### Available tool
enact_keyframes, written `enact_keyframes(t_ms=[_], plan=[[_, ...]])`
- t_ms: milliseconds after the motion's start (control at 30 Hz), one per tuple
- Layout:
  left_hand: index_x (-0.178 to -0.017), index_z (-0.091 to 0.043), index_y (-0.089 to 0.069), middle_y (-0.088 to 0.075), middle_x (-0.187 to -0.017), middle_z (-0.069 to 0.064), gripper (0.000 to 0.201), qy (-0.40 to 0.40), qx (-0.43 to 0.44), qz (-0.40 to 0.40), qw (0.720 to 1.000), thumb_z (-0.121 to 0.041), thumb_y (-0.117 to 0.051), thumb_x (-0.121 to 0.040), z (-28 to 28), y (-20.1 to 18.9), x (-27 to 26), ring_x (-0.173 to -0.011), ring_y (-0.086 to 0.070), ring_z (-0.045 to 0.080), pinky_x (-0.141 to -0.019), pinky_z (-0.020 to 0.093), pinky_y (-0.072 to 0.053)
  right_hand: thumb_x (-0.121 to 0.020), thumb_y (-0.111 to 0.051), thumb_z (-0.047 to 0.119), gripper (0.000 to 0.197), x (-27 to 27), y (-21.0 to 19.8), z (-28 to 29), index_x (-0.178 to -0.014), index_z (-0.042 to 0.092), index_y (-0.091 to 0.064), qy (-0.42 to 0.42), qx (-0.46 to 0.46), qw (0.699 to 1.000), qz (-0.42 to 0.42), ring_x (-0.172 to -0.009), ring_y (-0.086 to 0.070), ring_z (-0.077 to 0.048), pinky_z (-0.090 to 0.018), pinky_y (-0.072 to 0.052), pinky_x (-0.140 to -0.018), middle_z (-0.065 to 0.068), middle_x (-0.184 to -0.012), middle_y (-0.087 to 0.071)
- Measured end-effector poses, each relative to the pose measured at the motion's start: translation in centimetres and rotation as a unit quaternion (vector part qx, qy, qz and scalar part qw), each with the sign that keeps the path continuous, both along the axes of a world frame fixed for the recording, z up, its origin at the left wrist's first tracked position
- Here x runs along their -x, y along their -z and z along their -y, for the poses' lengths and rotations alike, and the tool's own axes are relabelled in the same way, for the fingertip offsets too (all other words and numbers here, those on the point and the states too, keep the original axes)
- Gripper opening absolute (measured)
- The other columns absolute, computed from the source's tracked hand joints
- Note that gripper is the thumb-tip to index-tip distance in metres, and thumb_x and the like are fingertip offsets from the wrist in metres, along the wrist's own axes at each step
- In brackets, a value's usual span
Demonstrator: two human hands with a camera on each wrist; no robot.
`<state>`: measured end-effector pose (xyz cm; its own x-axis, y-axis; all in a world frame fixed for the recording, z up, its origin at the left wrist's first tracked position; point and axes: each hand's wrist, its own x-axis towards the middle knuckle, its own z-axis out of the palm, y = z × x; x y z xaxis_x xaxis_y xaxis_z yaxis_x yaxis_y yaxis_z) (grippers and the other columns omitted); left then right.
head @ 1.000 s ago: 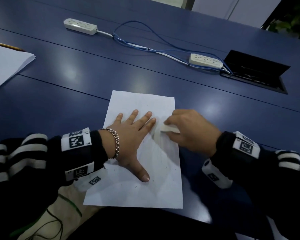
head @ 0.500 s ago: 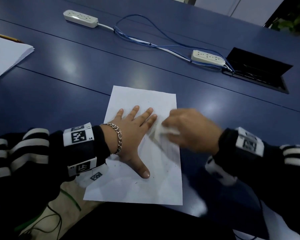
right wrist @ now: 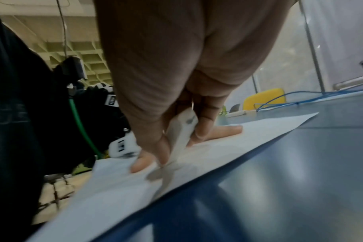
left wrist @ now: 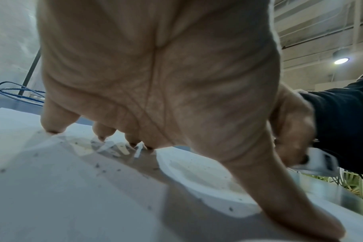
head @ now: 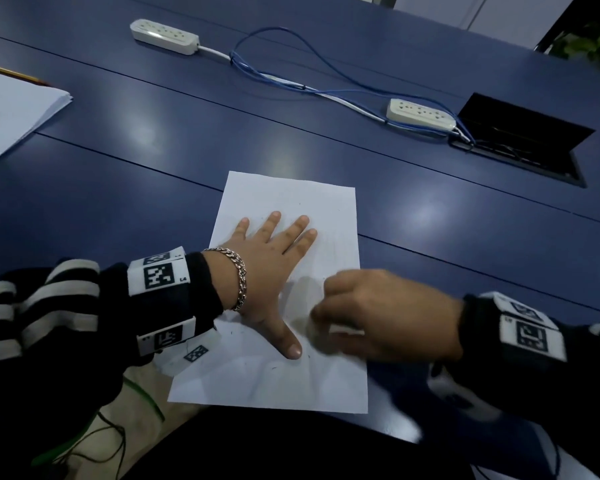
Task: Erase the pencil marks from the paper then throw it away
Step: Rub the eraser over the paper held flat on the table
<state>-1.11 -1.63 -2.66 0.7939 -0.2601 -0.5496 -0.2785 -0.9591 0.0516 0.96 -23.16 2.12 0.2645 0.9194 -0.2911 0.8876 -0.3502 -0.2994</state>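
Note:
A white sheet of paper (head: 288,202) lies near the front edge of the blue table (head: 118,202), strewn with dark eraser crumbs (left wrist: 97,165). My left hand (head: 274,251) lies flat on it with fingers spread, pressing it down. My right hand (head: 378,317) pinches a white eraser (right wrist: 181,131) between thumb and fingers and holds its end against the paper just right of my left thumb (head: 290,344). In the head view the right hand is blurred. The paper (right wrist: 249,131) also shows in the right wrist view, under the eraser.
A stack of white paper (head: 11,112) with a pencil (head: 14,74) behind it lies at the far left. Two white power strips (head: 163,36) (head: 420,114) joined by blue cables (head: 291,64) cross the back of the table. An open black cable hatch (head: 520,140) is at the right.
My right hand with the eraser has slid down the paper towards me, from beside my left fingertips to beside my left thumb. The left hand stays flat on the sheet.

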Motion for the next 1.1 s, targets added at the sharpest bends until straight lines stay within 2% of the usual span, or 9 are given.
enact_keyframes(t_ms=[67, 200, 333, 533, 600, 700, 767, 900, 1100], plan=[[-0.154, -0.024, 0.039, 0.043, -0.163, -0.005, 0.174, 0.004, -0.002, 0.002, 1.000, -0.106, -0.060, -0.036, 0.1, 0.1, -0.1, -0.154, 0.031, 0.035, -0.125, 0.065, 0.004, -0.097, -0.052, 0.048, 0.028, -0.8, 0.1, -0.2, -0.101, 0.027, -0.070, -0.011, 0.004, 1.000, 0.010, -0.081, -0.054, -0.012, -0.027, -0.048, -0.071, 0.010, -0.088, -0.053], [-0.151, -0.034, 0.041, 0.045, -0.162, -0.006, 0.172, 0.001, 0.001, -0.006, 1.000, -0.106, -0.061, -0.033, 0.1, -0.1, -0.3, -0.154, 0.031, 0.037, -0.124, 0.067, 0.004, -0.089, -0.060, 0.046, 0.030, -6.5, 1.0, 0.0, -0.104, 0.022, -0.073, 0.098, -0.059, 0.989, 0.094, -0.082, -0.063, -0.022, -0.040, -0.054, -0.074, 0.004, -0.089, -0.061], [-0.150, -0.033, 0.043, 0.047, -0.161, -0.006, 0.173, -0.007, -0.001, -0.019, 1.000, -0.104, -0.065, -0.034, 0.2, -0.3, -0.4, -0.153, 0.033, 0.037, -0.123, 0.069, 0.004, -0.090, -0.058, 0.045, 0.029, -6.1, 1.5, 0.1, -0.100, 0.021, -0.072, 0.134, -0.055, 0.984, 0.107, -0.078, -0.060, -0.021, -0.041, -0.053, -0.072, 0.004, -0.086, -0.058], [-0.152, -0.027, 0.041, 0.045, -0.162, -0.006, 0.177, -0.009, -0.012, -0.019, 1.000, -0.104, -0.065, -0.033, 0.5, -0.3, -0.5, -0.154, 0.030, 0.038, -0.123, 0.069, 0.002, -0.094, -0.052, 0.045, 0.029, -2.0, 0.5, -0.1, -0.103, 0.026, -0.071, 0.010, 0.000, 0.999, 0.039, -0.083, -0.053, -0.011, -0.026, -0.047, -0.072, 0.009, -0.091, -0.056], [-0.151, -0.027, 0.042, 0.046, -0.161, -0.007, 0.177, -0.007, -0.012, -0.019, 1.000, -0.105, -0.063, -0.032, 0.5, -0.3, -0.5, -0.153, 0.031, 0.037, -0.122, 0.069, 0.003, -0.092, -0.049, 0.049, 0.036, -3.8, 0.7, -0.4, -0.102, 0.022, -0.071, 0.042, -0.011, 0.998, 0.053, -0.082, -0.057, -0.017, -0.034, -0.051, -0.074, 0.005, -0.089, -0.057], [-0.149, -0.029, 0.045, 0.046, -0.161, -0.007, 0.176, -0.009, -0.012, -0.024, 1.000, -0.104, -0.064, -0.033, 0.5, -0.3, -0.5, -0.153, 0.032, 0.037, -0.123, 0.069, 0.004, -0.090, -0.058, 0.046, 0.030, -6.3, 1.2, -0.4, -0.099, 0.021, -0.071, 0.111, -0.037, 0.989, 0.091, -0.078, -0.060, -0.021, -0.041, -0.053, -0.072, 0.004, -0.085, -0.057], [-0.151, -0.027, 0.042, 0.045, -0.162, -0.007, 0.177, -0.012, -0.011, -0.022, 1.000, -0.104, -0.065, -0.033, 0.5, -0.4, -0.4, -0.153, 0.031, 0.038, -0.122, 0.069, 0.003, -0.090, -0.060, 0.044, 0.026, -5.1, 1.1, -0.1, -0.098, 0.022, -0.071, 0.087, -0.042, 0.992, 0.080, -0.079, -0.059, -0.019, -0.036, -0.053, -0.074, 0.005, -0.086, -0.057], [-0.152, -0.026, 0.041, 0.046, -0.161, -0.006, 0.178, -0.012, -0.009, -0.020, 1.000, -0.103, -0.066, -0.033, 0.6, -0.2, -0.4, -0.153, 0.032, 0.037, -0.122, 0.070, 0.004, -0.093, -0.062, 0.052, 0.027, -1.8, -0.1, 0.5, -0.104, 0.031, -0.073, 0.005, -0.003, 1.000, -0.027, -0.078, -0.056, -0.006, -0.016, -0.045, -0.072, 0.013, -0.089, -0.060], [-0.151, -0.028, 0.043, 0.046, -0.161, -0.007, 0.177, -0.011, -0.012, -0.023, 1.000, -0.104, -0.065, -0.032, 0.5, -0.1, -0.5, -0.153, 0.033, 0.037, -0.121, 0.069, 0.005, -0.087, -0.068, 0.042, 0.024, -6.2, 0.9, -0.2, -0.098, 0.022, -0.074, 0.098, -0.063, 0.991, 0.071, -0.078, -0.061, -0.018, -0.038, -0.053, -0.075, 0.005, -0.084, -0.062]])
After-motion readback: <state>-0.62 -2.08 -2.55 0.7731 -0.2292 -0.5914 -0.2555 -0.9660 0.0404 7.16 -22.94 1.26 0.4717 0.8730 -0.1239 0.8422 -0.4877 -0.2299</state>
